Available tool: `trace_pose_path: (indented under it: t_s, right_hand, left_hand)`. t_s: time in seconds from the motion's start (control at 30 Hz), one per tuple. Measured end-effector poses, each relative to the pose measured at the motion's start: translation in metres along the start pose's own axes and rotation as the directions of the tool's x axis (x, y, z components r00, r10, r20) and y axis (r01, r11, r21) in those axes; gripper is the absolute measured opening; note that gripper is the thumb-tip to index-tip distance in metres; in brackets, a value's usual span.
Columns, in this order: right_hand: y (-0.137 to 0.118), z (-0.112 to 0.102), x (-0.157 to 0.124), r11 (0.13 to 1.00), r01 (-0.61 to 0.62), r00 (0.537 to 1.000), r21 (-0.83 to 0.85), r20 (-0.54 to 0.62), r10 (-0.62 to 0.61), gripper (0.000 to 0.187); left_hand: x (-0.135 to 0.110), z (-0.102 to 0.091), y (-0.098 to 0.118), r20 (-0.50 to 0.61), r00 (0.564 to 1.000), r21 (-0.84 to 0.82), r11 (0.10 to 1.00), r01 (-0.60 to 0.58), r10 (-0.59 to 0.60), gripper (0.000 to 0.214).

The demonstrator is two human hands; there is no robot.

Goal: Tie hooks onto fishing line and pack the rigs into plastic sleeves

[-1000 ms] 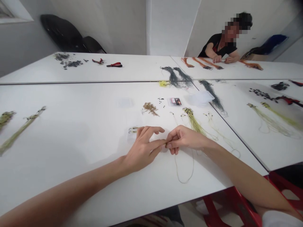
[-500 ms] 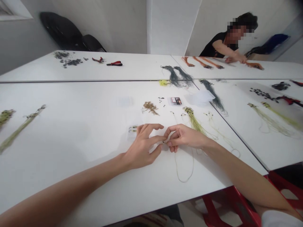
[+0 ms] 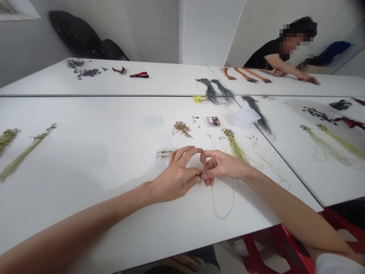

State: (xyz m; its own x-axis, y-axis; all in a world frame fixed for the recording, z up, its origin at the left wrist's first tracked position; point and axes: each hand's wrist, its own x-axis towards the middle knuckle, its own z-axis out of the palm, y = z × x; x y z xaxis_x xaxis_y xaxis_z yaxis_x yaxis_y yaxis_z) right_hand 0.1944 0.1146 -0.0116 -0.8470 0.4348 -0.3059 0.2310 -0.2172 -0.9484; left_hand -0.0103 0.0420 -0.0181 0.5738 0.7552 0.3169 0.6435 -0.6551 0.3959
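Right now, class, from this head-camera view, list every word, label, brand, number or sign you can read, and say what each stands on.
No text can be quoted.
Small plastic packet on the white table: its printed card shows dark and red marks, too small and blurred to read.
Nothing else legible shows.

Left hand and right hand together on tiny dark fitting

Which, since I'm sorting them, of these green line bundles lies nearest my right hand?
The yellow-green bundle just beyond your right hand; the others lie farther off.
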Motion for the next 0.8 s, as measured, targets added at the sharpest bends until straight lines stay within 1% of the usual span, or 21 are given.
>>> trace_pose_path:
  t_s: [0.1, 0.3, 0.4, 0.47, 0.57, 0.7, 0.8]
  right_hand:
    - [0.000, 0.002, 0.001, 1.000, 0.006, 1.000, -0.026, 0.000, -0.006, 0.037]
    - [0.003, 0.008, 0.003, 0.992, 0.116, 0.992, -0.058, -0.044, -0.118, 0.026]
    - [0.004, 0.012, 0.003, 0.979, 0.145, 0.984, -0.146, -0.085, -0.159, 0.020]
    - [0.002, 0.015, 0.002, 0.948, 0.166, 0.970, -0.271, -0.129, -0.207, 0.018]
    - [0.000, 0.020, 0.000, 0.869, 0.198, 0.935, -0.453, -0.180, -0.307, 0.017]
    - [0.002, 0.025, 0.001, 0.795, 0.236, 0.894, -0.559, -0.196, -0.403, 0.013]
    - [0.007, 0.027, 0.003, 0.748, 0.232, 0.866, -0.621, -0.219, -0.450, 0.013]
  left_hand:
    - [-0.001, -0.001, 0.000, 0.023, 1.000, 0.006, 1.000, 0.012, -0.013, 0.025]
    - [-0.001, -0.005, -0.004, 0.058, 0.996, -0.026, 0.997, 0.075, -0.074, 0.025]
    - [0.000, -0.006, -0.008, 0.072, 0.993, -0.049, 0.994, 0.097, -0.094, 0.025]
    - [0.001, -0.008, -0.011, 0.073, 0.992, -0.052, 0.993, 0.107, -0.103, 0.024]
    - [0.002, -0.011, -0.013, 0.064, 0.991, -0.056, 0.991, 0.125, -0.121, 0.023]
    - [0.003, -0.014, -0.015, 0.074, 0.985, -0.065, 0.984, 0.163, -0.159, 0.025]
    - [0.002, -0.014, -0.017, 0.077, 0.982, -0.078, 0.981, 0.179, -0.173, 0.025]
